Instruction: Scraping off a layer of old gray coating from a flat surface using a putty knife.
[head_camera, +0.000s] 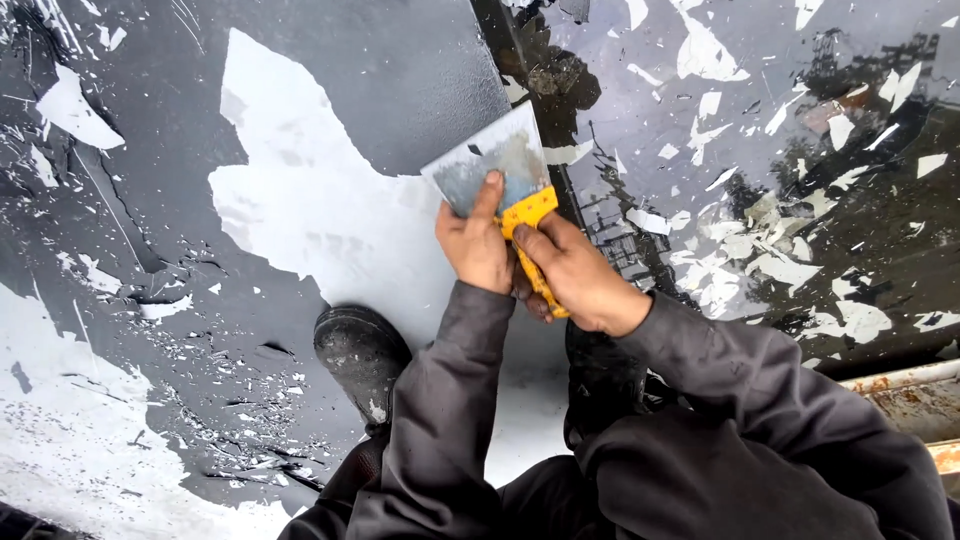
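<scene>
1. Nearest you, your dark boot (360, 350) stands on the grey painted surface (400, 70) among loose paint flakes (240, 400); they could slide underfoot if you shift weight.
2. Your right hand (580, 275) is wrapped tight around the yellow handle of the scraper (500, 175); a hard shove could make it skid forward.
3. Your left hand (478, 245) presses a thumb onto the steel blade, just behind the edge; a slip there risks a cut.
4. Beyond the blade, the bared white patch (310, 200) meets intact paint; too steep an angle may gouge it.
5. Far right, more white chips (740, 260) litter the dark glossy panel.
</scene>
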